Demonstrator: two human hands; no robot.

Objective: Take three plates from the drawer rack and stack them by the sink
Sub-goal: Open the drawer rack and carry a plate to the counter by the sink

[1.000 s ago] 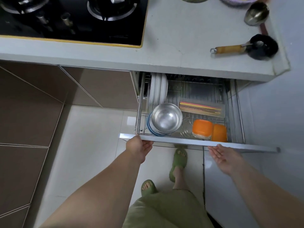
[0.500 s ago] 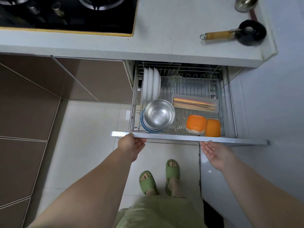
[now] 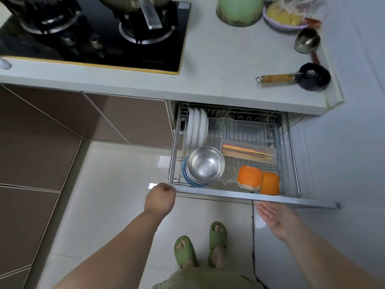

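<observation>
The wire drawer rack (image 3: 290,155) stands pulled out from under the counter. Three white plates (image 3: 196,128) stand on edge at its back left. My left hand (image 3: 160,198) is closed around the left end of the drawer's metal front edge (image 3: 229,196). My right hand (image 3: 275,216) hovers open, palm up, just below the front edge at the right, holding nothing. No sink is in view.
In the rack sit stacked steel bowls (image 3: 205,163), a tray of chopsticks (image 3: 248,152) and two orange-lidded boxes (image 3: 259,179). On the counter (image 3: 218,65) are a gas hob (image 3: 93,36), a brush (image 3: 312,76), a ladle (image 3: 307,40) and a green pot (image 3: 239,9). My feet in green slippers (image 3: 200,245) stand below.
The drawer has slid further out, showing the plates fully. My left hand has curled tighter on the front edge. My feet stepped back side by side.
</observation>
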